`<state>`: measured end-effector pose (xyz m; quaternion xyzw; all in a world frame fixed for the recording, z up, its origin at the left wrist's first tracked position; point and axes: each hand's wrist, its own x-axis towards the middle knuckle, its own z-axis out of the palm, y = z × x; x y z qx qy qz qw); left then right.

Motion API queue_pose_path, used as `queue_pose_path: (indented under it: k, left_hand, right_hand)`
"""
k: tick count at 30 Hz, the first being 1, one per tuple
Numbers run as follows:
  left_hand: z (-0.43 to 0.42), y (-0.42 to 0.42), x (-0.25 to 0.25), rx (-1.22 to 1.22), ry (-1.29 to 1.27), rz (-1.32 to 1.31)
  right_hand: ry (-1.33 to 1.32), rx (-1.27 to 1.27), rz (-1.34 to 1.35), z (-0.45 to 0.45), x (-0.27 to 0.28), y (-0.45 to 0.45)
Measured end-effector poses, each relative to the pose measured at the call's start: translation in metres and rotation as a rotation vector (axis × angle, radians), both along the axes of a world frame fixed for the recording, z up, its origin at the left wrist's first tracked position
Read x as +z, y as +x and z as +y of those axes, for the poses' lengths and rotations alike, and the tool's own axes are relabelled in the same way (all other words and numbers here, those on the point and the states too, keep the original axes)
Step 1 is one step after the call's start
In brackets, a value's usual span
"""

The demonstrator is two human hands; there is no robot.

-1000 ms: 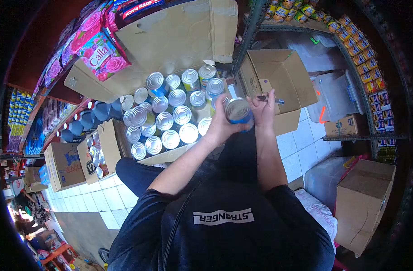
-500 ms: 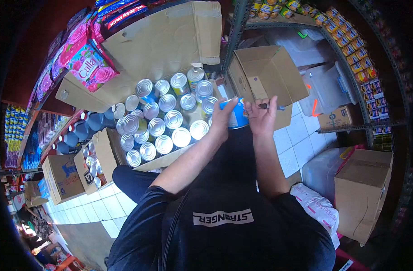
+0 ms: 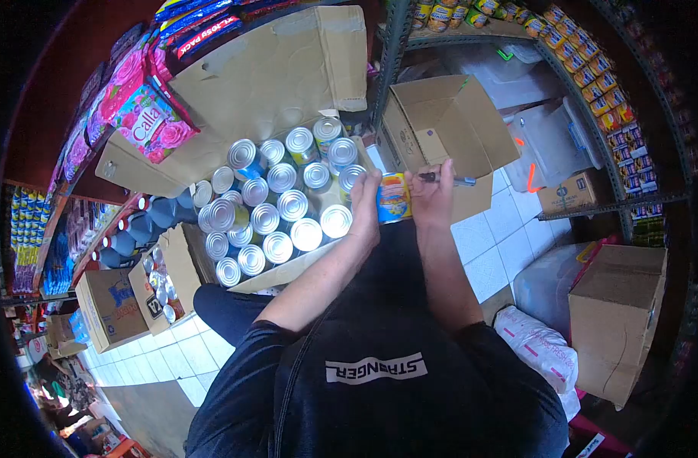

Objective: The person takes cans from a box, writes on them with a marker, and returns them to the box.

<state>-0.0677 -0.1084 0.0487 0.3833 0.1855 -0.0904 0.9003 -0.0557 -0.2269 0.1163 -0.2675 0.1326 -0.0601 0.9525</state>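
Note:
My left hand (image 3: 366,204) is closed on the left side of a can (image 3: 395,200) with a blue, yellow and red label. In my right hand (image 3: 434,200) is a dark marker pen (image 3: 457,180), pointing to the right; the fingers of this hand are beside the can's right edge, and I cannot tell whether they touch it. To the left stands an open cardboard box (image 3: 288,267) holding several upright cans (image 3: 292,205) with silver lids.
Behind my right hand is an open cardboard box (image 3: 479,126). A pink Calla pack (image 3: 152,126) hangs at the upper left. Shelves of small cans (image 3: 585,69) curve along the right. A closed carton (image 3: 616,320) and a white plastic bag (image 3: 536,347) lie at the lower right.
The can has been turned, so a yellow and red picture on its label now faces up. More of the marker shows in my right hand, which has shifted slightly left.

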Motion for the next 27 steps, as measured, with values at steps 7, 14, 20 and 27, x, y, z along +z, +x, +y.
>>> queue_pose_path:
  k: [7,14,20,27]
  left_hand:
    - [0.020,-0.009,0.035,0.014,-0.060,0.023]
    - [0.016,-0.014,0.048,0.047,-0.077,0.024]
    - [0.012,-0.021,0.052,0.006,-0.104,-0.049]
    - [0.029,-0.034,0.087,-0.574,0.583,-0.115]
  right_hand:
    - [0.042,0.065,-0.065,0.003,0.013,-0.003]
    - [-0.114,-0.060,0.010,-0.010,0.021,-0.012]
    - [-0.292,-0.162,0.105,0.009,0.005,-0.021]
    - [-0.360,0.172,-0.041,-0.021,0.021,0.033]
